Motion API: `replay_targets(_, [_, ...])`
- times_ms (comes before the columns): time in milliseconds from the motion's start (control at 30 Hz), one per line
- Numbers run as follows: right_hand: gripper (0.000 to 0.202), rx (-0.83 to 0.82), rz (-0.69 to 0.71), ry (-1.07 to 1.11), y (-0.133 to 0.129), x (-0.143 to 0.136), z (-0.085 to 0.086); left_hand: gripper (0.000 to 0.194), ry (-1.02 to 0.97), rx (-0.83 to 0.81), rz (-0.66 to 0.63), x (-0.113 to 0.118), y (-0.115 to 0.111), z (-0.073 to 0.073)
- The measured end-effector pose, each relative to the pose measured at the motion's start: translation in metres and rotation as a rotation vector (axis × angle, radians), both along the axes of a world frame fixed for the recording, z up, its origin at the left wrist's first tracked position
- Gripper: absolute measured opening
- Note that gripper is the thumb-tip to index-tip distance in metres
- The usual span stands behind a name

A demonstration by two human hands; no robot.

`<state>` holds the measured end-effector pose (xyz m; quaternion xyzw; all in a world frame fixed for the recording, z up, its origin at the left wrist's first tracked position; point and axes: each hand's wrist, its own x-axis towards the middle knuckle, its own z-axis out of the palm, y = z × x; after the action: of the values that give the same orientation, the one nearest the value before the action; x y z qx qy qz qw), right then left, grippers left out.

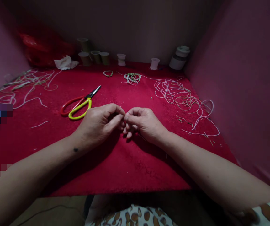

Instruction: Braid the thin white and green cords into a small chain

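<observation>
My left hand [104, 121] and my right hand [143, 122] meet fingertip to fingertip over the middle of the red cloth. Thumb and forefinger are pinched together on each hand. Whatever lies between the fingertips is too small or too hidden to make out. Just left of my left hand are scissors [80, 106] with one red and one yellow handle, their blades pointing away to the right. Beyond the hands lie a small braided loop [108, 73] and a green and white coil of cord [132, 78].
Tangled pale cord [172, 91] spreads on the right with short clippings, and more cord [31, 78] lies at the left. Spools [121, 59], a lidded bottle [179, 58], crumpled tissue [66, 63] and a red plastic bag [40, 47] line the back. Pink walls flank the table.
</observation>
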<state>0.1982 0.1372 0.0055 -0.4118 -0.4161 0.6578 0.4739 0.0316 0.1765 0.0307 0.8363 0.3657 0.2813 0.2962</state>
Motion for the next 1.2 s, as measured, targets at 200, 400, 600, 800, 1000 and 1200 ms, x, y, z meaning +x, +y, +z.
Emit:
replay_targets(200, [0.019, -0.007, -0.002, -0.021, -0.0015, -0.0005, 0.0024, 0.007, -0.056, -0.105, 0.001, 0.0006, 0.0006, -0.0025])
replay_targets(400, [0.020, -0.018, -0.010, -0.025, -0.0020, -0.0003, 0.0031, 0.012, -0.024, -0.053, -0.008, -0.0001, 0.0010, -0.0009])
replay_targets(600, [0.021, -0.031, -0.022, -0.052, -0.0019, -0.0015, 0.0053, 0.014, -0.008, -0.027, -0.013, -0.0021, 0.0009, 0.0027])
replay_targets(800, [0.022, -0.037, -0.005, -0.045, -0.0011, -0.0008, 0.0034, 0.012, -0.026, -0.040, -0.064, -0.0016, 0.0027, 0.0016])
replay_targets(1000, [0.023, -0.036, -0.010, -0.035, -0.0023, -0.0008, 0.0050, 0.015, 0.053, 0.066, -0.059, 0.0007, 0.0041, -0.0018])
replay_targets(1200, [0.021, -0.033, -0.002, -0.028, -0.0022, -0.0005, 0.0036, 0.010, -0.028, 0.103, 0.008, 0.0004, 0.0013, 0.0010])
